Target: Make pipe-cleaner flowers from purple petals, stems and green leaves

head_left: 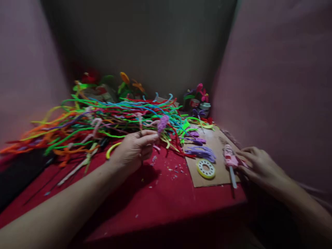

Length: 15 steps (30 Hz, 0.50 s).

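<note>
The fuzzy purple piece (163, 125) is up in the left hand (131, 148), poking out past the fingers (145, 152), which are pinched tight on its lower end. Right hand's (260, 167) fingers are half curled at the pink tool (230, 156); kinda dim, so can't tell if they're gripping. Tool and ring (206, 175) sit on cardboard (220, 173) on the red worktop (160, 204).

Fuzzy purple piece (163, 124) in left fingers (148, 139), right fingers (248, 154) by pink tool (230, 160)
</note>
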{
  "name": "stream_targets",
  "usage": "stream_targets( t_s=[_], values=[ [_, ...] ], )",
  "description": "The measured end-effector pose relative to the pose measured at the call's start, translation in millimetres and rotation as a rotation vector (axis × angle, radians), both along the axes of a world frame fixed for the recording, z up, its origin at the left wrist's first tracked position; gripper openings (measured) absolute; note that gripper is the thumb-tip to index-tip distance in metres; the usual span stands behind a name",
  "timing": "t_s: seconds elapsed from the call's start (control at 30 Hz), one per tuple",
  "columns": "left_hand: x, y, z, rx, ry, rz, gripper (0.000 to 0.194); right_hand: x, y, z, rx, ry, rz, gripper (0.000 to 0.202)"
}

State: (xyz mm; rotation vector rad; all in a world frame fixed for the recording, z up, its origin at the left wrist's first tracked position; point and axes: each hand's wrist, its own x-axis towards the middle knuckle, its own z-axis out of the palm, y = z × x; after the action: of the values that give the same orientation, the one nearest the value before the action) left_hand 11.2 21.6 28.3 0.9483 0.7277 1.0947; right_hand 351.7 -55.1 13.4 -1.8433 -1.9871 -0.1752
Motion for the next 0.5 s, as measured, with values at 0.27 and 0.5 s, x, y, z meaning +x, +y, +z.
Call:
stream_targets(
  t_s=[0.27,0.5],
  values=[
    [5,-16,0.0,-0.019,0.006,-0.141,0.011,-159,10,16.3,-0.124,1.026,0.276,0.015],
    [4,-17,-1.3,0.003,0.020,-0.231,0.015,-199,44,5.2,-0.315,1.811,0.475,0.009]
  ],
)
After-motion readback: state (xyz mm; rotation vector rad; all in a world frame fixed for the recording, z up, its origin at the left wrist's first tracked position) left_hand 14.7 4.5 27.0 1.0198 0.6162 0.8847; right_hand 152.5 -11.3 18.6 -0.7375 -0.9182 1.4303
